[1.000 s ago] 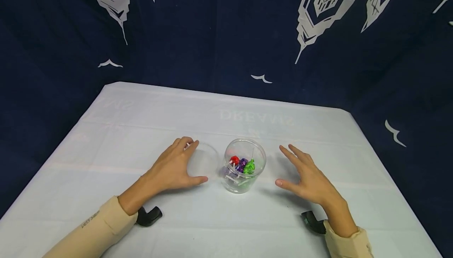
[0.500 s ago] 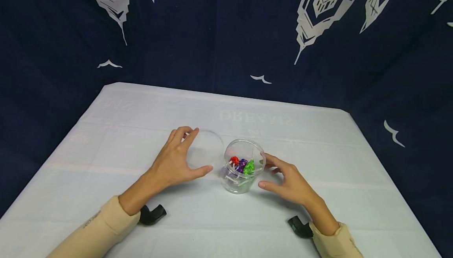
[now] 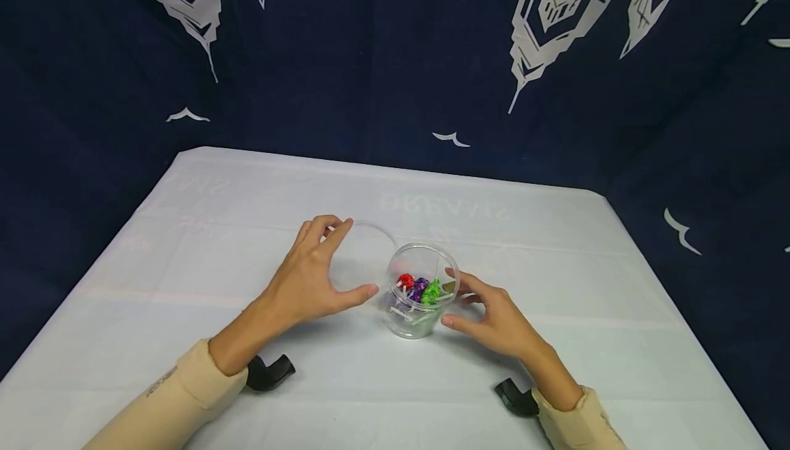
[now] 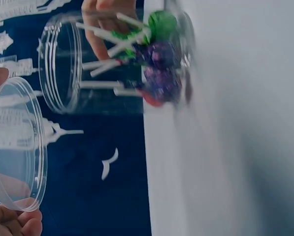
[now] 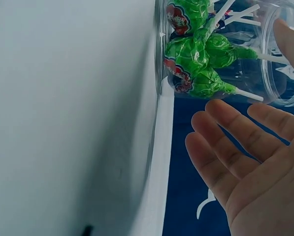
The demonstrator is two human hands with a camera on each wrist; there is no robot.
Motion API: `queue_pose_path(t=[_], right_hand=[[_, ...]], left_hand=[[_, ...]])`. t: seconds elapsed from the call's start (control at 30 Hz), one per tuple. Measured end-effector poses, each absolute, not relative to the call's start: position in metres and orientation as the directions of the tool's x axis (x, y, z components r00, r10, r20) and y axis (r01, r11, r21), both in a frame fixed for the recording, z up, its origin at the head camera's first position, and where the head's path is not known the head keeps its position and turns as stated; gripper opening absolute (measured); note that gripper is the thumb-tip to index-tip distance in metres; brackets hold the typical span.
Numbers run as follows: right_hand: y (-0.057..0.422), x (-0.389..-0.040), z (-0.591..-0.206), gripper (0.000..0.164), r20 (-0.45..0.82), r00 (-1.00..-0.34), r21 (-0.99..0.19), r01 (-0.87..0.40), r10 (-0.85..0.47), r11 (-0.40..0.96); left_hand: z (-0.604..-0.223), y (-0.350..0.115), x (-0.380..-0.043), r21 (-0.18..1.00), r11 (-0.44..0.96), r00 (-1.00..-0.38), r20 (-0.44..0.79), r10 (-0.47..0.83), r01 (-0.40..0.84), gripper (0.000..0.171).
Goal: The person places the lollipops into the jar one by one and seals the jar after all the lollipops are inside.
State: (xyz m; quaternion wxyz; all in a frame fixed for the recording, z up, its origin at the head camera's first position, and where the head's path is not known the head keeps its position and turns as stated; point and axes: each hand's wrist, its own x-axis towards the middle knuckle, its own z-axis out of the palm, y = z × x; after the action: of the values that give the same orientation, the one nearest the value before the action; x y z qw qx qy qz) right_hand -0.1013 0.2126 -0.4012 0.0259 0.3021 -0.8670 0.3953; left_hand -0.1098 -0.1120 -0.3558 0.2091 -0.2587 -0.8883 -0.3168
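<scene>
A clear plastic jar (image 3: 407, 330) stands upright and uncovered on the table, with several wrapped lollipops (image 3: 420, 290) inside: green, purple and red, their white sticks pointing up in the left wrist view. To its left, my left hand (image 3: 301, 287) grips a clear round lid (image 4: 41, 147) by its edge, thumb on one side and fingers on the other. The lid is tilted and held above the table, apart from the jar. My right hand (image 3: 503, 320) is at the jar's right side, thumb and fingers spread around it; whether it touches the jar I cannot tell.
A white cloth covers the table (image 3: 247, 189). Behind it hangs a dark blue curtain (image 3: 364, 79) with white building and bird shapes. Black wrist devices (image 3: 270, 373) sit at both cuffs, close above the cloth.
My right hand has moved left from well clear of the jar to right beside it. My left hand has raised the lid and brought it slightly towards the jar, which has stayed in place.
</scene>
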Motion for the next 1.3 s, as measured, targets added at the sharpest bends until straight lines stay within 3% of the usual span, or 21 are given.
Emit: queue_pose_path(t=[0.43, 0.8, 1.3], right_hand=[[0.209, -0.102, -0.405, 0.063, 0.312, -0.806, -0.669, -0.562, -0.503, 0.486], [0.208, -0.101, -0.405, 0.059, 0.301, -0.811, -0.696, -0.547, -0.502, 0.465], [0.211, -0.101, -0.403, 0.057, 0.309, -0.812, -0.678, -0.553, -0.495, 0.484]], left_hand=[[-0.345, -0.073, -0.107, 0.384, 0.629, -0.724, 0.503, 0.472, 0.676, 0.092], [-0.350, -0.046, -0.109, 0.389, 0.638, -0.743, 0.434, 0.510, 0.665, 0.096], [-0.351, -0.042, -0.112, 0.309, 0.640, -0.705, 0.418, 0.573, 0.704, 0.099]])
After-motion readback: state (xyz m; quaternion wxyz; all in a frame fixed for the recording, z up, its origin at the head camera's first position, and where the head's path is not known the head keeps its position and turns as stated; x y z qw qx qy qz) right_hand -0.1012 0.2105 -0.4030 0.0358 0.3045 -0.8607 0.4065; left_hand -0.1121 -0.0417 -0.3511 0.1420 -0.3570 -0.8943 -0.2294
